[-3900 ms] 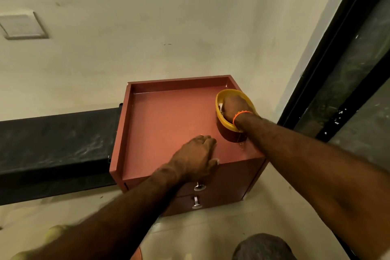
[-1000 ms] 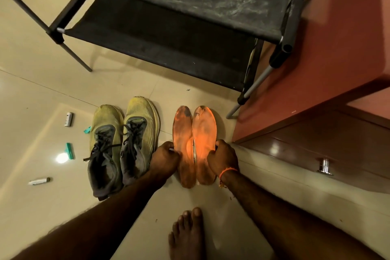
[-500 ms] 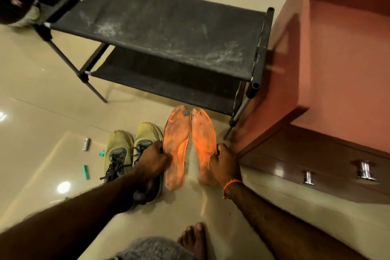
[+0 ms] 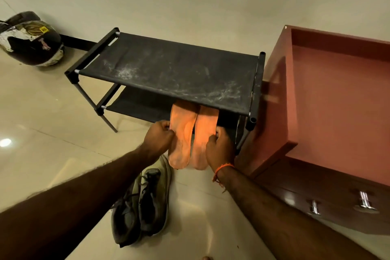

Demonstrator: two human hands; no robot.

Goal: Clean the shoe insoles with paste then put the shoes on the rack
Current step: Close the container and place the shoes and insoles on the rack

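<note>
Grip: left hand (image 4: 159, 137) pinches left insole (image 4: 181, 133), right hand (image 4: 219, 147) pinches right insole (image 4: 204, 136) | place: toes under rack (image 4: 168, 69) top, over lower shelf; shoes (image 4: 141, 205) on near floor | advice: slide both in level, side by side, release together.

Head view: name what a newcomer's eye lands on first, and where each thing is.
The two bright orange insoles stand out at centre, side by side, toes under the top shelf of the dusty black shoe rack; the left hand and right hand each grip one by its outer edge. Below them a pair of worn shoes sits on the floor, a reddish cabinet stands right, and a helmet lies far left.
</note>
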